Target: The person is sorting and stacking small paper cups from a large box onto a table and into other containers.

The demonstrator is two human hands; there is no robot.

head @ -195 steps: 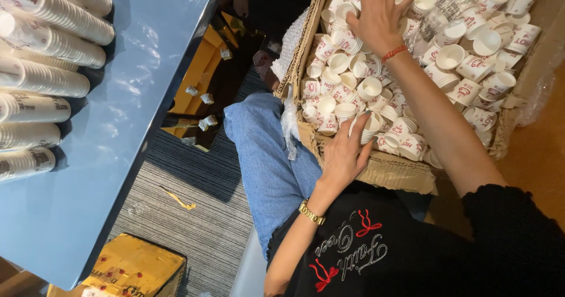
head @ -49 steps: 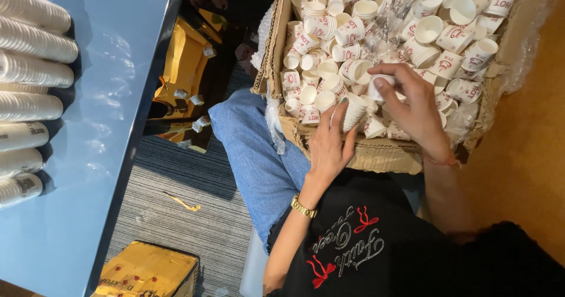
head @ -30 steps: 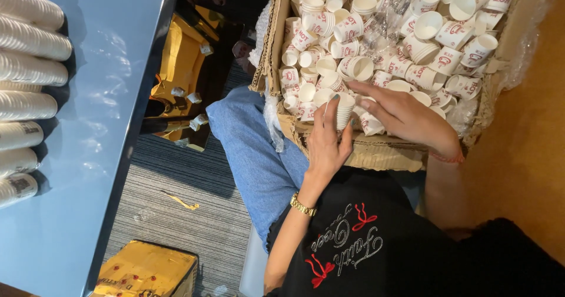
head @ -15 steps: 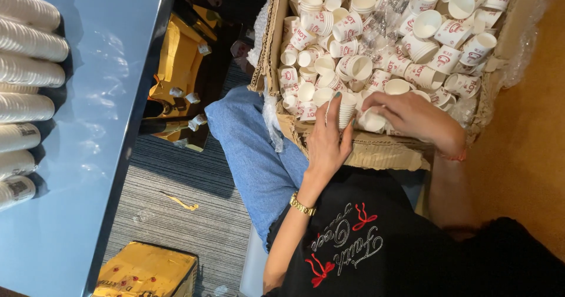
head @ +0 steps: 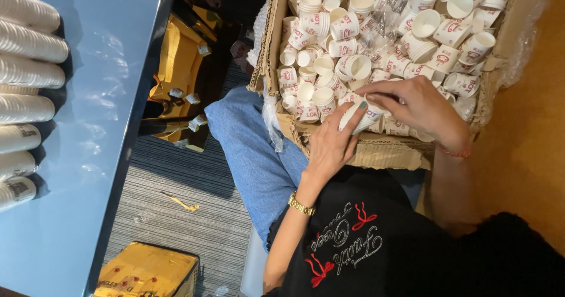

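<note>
A cardboard box [head: 272, 50] rests on my lap, full of several small white paper cups [head: 347, 32] with red print. My left hand [head: 331, 143] grips a short stack of nested cups [head: 360, 119] at the box's near edge. My right hand [head: 415, 105] closes over the top of that same stack, fingertips on its rim. A gold bracelet sits on my left wrist, a red band on my right.
A blue table [head: 88, 132] stands to the left, with long stacks of cups [head: 29, 55] lying on their sides. A yellow carton [head: 147, 270] sits on the striped grey carpet [head: 194, 214]. Yellow packaging [head: 176, 67] lies beneath the table. A wooden surface [head: 529, 144] runs along the right.
My right hand came back from the far side of the box to the near edge and met the stack in my left hand. The left hand stayed put.
</note>
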